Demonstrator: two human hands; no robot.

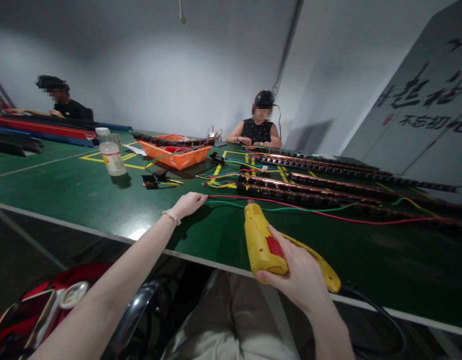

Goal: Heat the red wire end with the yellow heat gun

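In my right hand point(296, 267) is a yellow heat gun point(261, 240) with a red label, its nozzle pointing away from me over the table. My left hand point(190, 204) is closed on the ends of a red wire point(238, 196) and a green wire point(231, 203). Both wires run right, passing just beyond the nozzle. Behind them lie long black-and-copper strips point(276, 190), with a bundle of coloured leads point(219, 184) coming out at their left end. A small black part with short wires point(156, 180) rests beyond my left hand.
An orange basket point(182, 159) holding more strips stands behind, beside a clear bottle point(111, 156). Across the green table point(141, 215) sits one person point(258, 130); another point(68, 105) is at the far left near red and blue rails point(47, 127). The heat gun's cord point(381, 310) hangs at right.
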